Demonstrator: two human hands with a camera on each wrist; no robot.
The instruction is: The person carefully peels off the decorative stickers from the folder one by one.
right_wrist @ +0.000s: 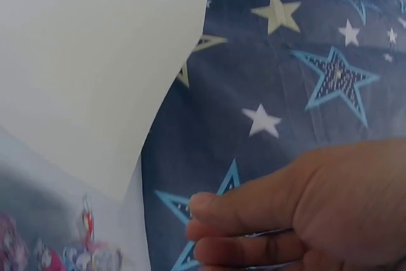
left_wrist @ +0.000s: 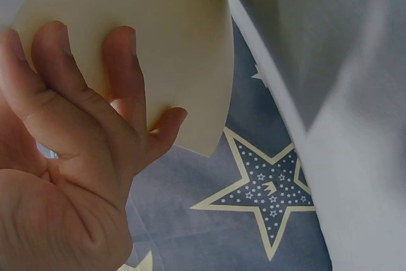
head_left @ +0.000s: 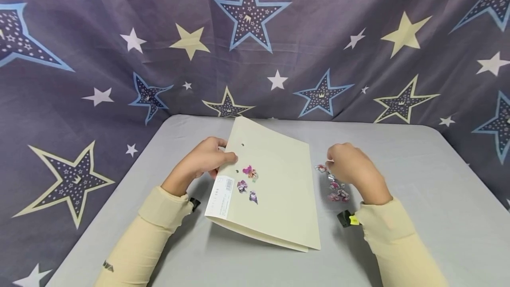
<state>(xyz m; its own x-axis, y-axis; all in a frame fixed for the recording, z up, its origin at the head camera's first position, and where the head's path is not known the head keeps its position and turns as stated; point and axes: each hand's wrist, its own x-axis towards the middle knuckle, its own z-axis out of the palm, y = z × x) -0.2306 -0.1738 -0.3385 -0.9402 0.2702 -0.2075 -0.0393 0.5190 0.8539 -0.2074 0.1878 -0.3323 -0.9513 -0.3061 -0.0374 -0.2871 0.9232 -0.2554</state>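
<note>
A cream cardboard folder (head_left: 279, 180) stands tilted over the table, its lower edge slightly parted. My left hand (head_left: 207, 156) grips its left edge, thumb on the front cover and the other fingers behind, as the left wrist view shows. Small colourful stickers (head_left: 253, 196) sit on the cover near a white barcode label (head_left: 221, 198). Right of the folder, my right hand (head_left: 350, 167) is over a scatter of loose clear-edged stickers (head_left: 338, 195). Its thumb and fingertips pinch together; a thin glossy edge shows between them in the right wrist view, the rest hidden.
The table (head_left: 414, 180) has a grey-white top with rounded back corners. Behind and beside it hangs a dark star-patterned cloth (head_left: 295, 25). A black wrist device (head_left: 345, 219) with a yellow tag sits by the right cuff, close to the loose stickers.
</note>
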